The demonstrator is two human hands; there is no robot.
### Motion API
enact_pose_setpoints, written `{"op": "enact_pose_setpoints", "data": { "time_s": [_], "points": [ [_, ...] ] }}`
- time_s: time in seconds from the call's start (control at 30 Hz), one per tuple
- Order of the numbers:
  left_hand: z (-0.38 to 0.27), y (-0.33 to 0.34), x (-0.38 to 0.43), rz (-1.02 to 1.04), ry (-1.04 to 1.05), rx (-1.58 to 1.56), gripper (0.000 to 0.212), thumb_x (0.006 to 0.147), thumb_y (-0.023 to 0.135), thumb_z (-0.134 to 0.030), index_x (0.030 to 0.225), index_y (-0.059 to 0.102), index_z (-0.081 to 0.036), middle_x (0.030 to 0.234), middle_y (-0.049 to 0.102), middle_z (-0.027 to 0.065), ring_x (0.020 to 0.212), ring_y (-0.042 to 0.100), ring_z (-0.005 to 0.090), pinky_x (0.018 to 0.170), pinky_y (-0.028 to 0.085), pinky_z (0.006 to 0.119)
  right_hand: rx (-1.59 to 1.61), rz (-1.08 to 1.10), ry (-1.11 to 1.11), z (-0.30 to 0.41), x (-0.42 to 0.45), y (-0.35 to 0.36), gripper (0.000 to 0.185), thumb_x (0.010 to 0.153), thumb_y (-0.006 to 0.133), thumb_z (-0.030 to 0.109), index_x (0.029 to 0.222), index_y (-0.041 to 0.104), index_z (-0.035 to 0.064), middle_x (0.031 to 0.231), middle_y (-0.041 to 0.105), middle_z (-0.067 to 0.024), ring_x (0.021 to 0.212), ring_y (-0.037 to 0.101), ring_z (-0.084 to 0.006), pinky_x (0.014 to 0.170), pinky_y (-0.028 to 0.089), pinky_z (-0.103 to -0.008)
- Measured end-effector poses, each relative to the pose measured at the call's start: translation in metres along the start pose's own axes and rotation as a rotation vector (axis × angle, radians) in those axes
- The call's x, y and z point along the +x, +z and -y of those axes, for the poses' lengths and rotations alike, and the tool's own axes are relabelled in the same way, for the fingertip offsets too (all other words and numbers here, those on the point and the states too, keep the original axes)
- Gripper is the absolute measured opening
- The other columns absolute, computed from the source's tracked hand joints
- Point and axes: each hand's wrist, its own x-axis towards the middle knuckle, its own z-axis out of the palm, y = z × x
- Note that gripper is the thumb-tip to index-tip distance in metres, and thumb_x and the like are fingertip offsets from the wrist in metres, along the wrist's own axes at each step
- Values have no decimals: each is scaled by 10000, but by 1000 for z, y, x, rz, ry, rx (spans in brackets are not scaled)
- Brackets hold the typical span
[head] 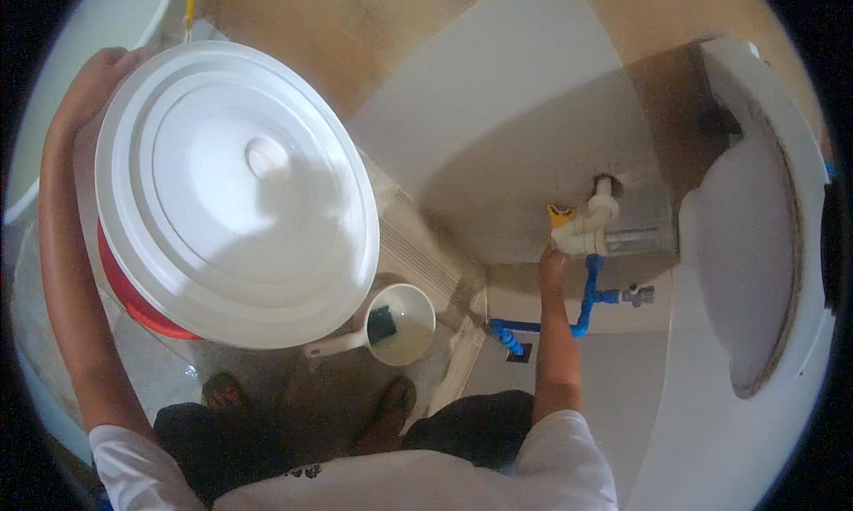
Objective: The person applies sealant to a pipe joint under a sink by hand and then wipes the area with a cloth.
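My left hand [106, 74] grips the far left rim of a large round white plastic lid [200, 258] with ringed ridges. Part of a red plastic tub [136, 304] shows beneath the lid's lower left edge. On the other side, my right hand [554, 266] is at the white plastic drain trap [590, 234] under a washbasin [760, 244]. A small yellow item [558, 216], perhaps a packet, sticks up from that hand; the trap partly hides the fingers. Below the lid, a white dipper [401, 358] with a dark green scouring pad [382, 325] inside rests on the floor.
Blue water pipes [586, 304] with a metal valve [638, 295] run along the wall by my right forearm. A large pale tub [106, 18] stands at the upper left. A ridged tile ledge [426, 244] meets the wall. My feet are on the wet-looking floor [293, 404].
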Motion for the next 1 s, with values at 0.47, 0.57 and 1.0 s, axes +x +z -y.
{"op": "enact_pose_setpoints", "data": {
  "time_s": [0.47, 0.57, 1.0],
  "points": [
    [4, 6, 2, -12, -8, -71, 435, 859, 463, -351, 899, 618, 54, 760, 628, 162, 675, 612, 211, 675, 478, 313, -3, 8, 2, -20, 21, -3, 278, 790, 554, 117, 1037, 541, -10, 1016, 563, -190, 971, 510, -374, 858, 399, -423],
    [0, 3, -2, -72, 37, 48, 438, 855, 473, -349, 937, 604, 61, 790, 626, 180, 702, 612, 218, 697, 476, 318, 3, -28, -15, -23, 9, -3, 284, 789, 557, 115, 1044, 538, -10, 1023, 561, -190, 979, 505, -377, 863, 395, -423],
    [-2, 13, -6, -90, -45, -34, 461, 848, 494, -367, 1008, 577, 58, 912, 613, 192, 799, 609, 232, 748, 472, 326, -84, 36, -69, -16, 24, -20, 286, 826, 521, 151, 1053, 529, -24, 1025, 557, -196, 965, 512, -369, 832, 412, -407]
  ]
}}
